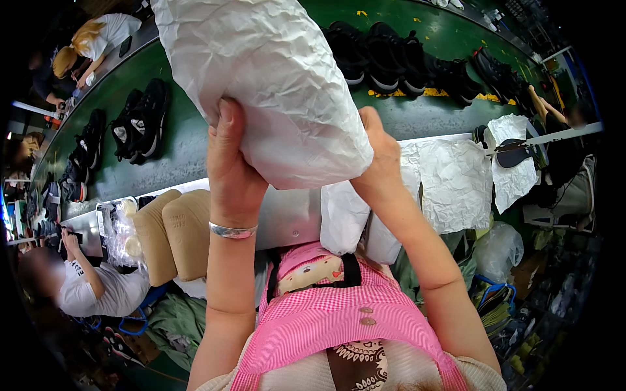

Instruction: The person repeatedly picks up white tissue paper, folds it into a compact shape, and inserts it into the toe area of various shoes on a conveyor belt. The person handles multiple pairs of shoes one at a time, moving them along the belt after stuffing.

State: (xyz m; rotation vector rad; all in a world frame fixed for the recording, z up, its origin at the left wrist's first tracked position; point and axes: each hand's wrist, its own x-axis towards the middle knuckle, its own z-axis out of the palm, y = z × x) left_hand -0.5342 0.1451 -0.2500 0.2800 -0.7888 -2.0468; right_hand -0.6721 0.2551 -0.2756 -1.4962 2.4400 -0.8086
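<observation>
A large piece of crumpled white wrapping paper [280,85] is held up in front of me above the near edge of the work line. My left hand [228,156] grips its lower left side, the thumb pressed against the front face. On its lower right edge my right hand [379,153] is closed, with the fingers partly hidden behind the paper. Whether anything is wrapped inside cannot be seen. Below and to the right, more white paper sheets [455,186] lie along the near ledge.
Black sneakers [145,120] stand on the green conveyor [195,133], with more black shoes [385,58] at the far right. Tan padded pieces [186,228] sit left of my left forearm. A dark sole-shaped piece [512,154] rests on paper. Co-workers [104,287] are at the left.
</observation>
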